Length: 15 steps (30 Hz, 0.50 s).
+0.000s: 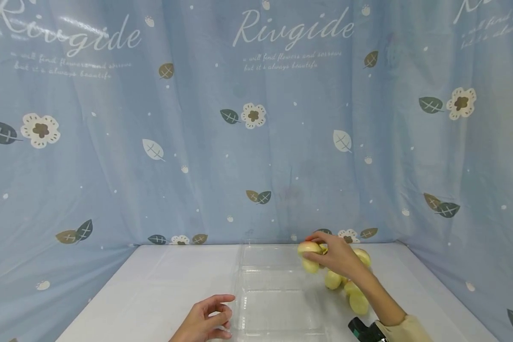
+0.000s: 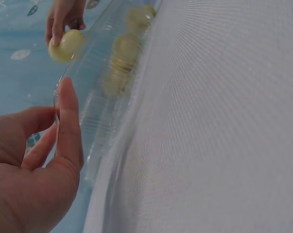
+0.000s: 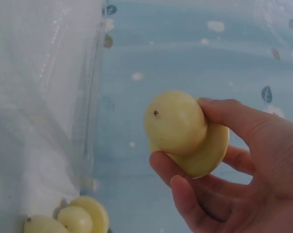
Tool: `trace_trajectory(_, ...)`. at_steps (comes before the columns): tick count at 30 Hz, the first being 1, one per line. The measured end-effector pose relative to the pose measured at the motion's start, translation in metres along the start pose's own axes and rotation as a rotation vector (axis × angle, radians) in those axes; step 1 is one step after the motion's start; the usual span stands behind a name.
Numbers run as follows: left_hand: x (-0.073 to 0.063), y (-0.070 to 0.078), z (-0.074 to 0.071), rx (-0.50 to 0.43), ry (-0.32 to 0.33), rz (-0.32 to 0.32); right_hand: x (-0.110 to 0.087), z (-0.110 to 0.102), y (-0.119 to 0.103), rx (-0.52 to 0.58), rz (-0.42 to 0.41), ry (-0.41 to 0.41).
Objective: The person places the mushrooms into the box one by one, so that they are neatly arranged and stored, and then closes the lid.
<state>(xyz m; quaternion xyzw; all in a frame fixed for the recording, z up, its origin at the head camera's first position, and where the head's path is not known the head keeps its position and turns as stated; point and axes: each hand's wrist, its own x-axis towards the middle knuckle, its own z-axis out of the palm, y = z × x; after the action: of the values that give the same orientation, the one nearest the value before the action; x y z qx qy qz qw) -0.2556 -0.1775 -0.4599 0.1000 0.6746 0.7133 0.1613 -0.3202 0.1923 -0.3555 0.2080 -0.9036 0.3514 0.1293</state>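
My right hand grips two pale yellow, apple-like fruits, one partly behind the other, with thumb and fingers round them. They are held up over the far right edge of a clear plastic box. One fruit shows a small dark spot at its end in the right wrist view. My left hand is at the box's left side; in the left wrist view its thumb and fingers pinch the thin plastic edge. More pale yellow fruits lie in a cluster to the right of the box, partly hidden behind my right forearm.
A white-covered table lies under everything. Behind it and at both sides hangs a blue curtain with printed leaves and flowers. A black device sits at my right wrist by the beige sleeve.
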Motion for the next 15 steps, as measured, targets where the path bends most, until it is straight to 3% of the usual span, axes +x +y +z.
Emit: trace_trajectory(15, 0.002, -0.002, 0.001, 0.003, -0.039, 0.029, 0.015, 0.027, -0.024, 0.116, 0.01, -0.123)
